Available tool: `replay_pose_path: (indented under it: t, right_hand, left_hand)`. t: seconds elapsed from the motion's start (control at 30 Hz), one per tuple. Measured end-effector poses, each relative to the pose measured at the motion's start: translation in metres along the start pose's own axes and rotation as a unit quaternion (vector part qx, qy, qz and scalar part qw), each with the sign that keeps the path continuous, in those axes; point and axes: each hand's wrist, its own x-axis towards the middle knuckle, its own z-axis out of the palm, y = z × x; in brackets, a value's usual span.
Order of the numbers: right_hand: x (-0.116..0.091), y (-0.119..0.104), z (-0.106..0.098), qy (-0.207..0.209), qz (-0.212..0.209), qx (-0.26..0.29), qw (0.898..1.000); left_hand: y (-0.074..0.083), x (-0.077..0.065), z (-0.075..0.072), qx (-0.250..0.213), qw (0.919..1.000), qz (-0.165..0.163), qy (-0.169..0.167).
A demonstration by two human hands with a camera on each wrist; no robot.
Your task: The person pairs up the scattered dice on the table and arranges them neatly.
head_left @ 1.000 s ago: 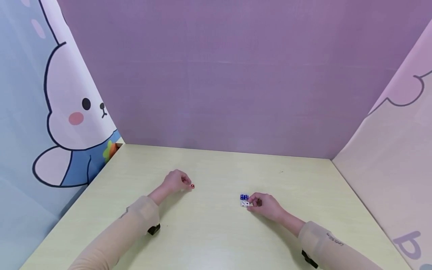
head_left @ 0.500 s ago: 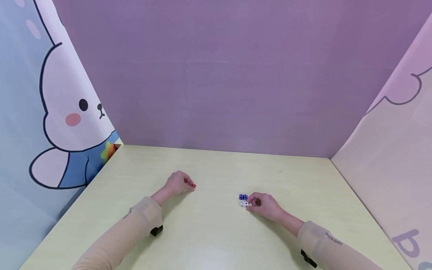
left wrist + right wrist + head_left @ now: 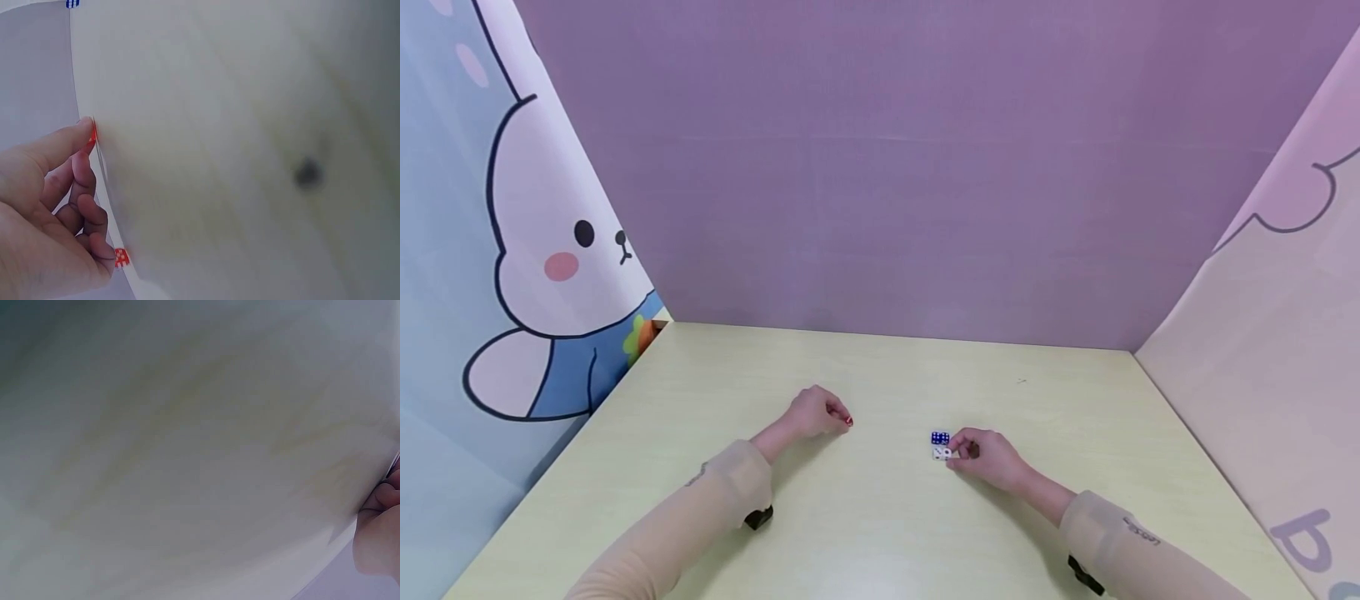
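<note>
My left hand (image 3: 816,411) pinches a small red die (image 3: 849,422) between thumb and forefinger, low over the table. In the left wrist view that red die (image 3: 93,136) shows at the thumb tip. A second red die with pale pips (image 3: 121,257) appears beside the curled little finger. My right hand (image 3: 988,457) has thumb and forefinger round the right-hand one of two white dice (image 3: 937,454) set side by side. Touching their far side stands a pair of blue dice (image 3: 940,437). In the right wrist view only part of the right hand (image 3: 378,540) shows; the dice are hidden.
The pale wooden table (image 3: 880,533) runs back to a purple panel (image 3: 880,183). A printed sheet with a cartoon rabbit (image 3: 565,208) lines the left side; a pale pink sheet (image 3: 1285,350) lines the right. The blue dice (image 3: 72,3) lie at the left wrist view's top edge.
My left hand has moved right and slightly toward me with the red die, closer to the blue and white dice. The right hand has stayed at the white dice.
</note>
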Motion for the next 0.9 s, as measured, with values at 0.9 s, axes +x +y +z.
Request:
replay_pose_path:
  t: [0.9]
  right_hand:
    - [0.000, 0.000, 0.001, 0.007, -0.006, -0.007, 1.000]
  left_hand:
    - [0.047, -0.024, 0.042, -0.045, 0.9955, 0.064, -0.054]
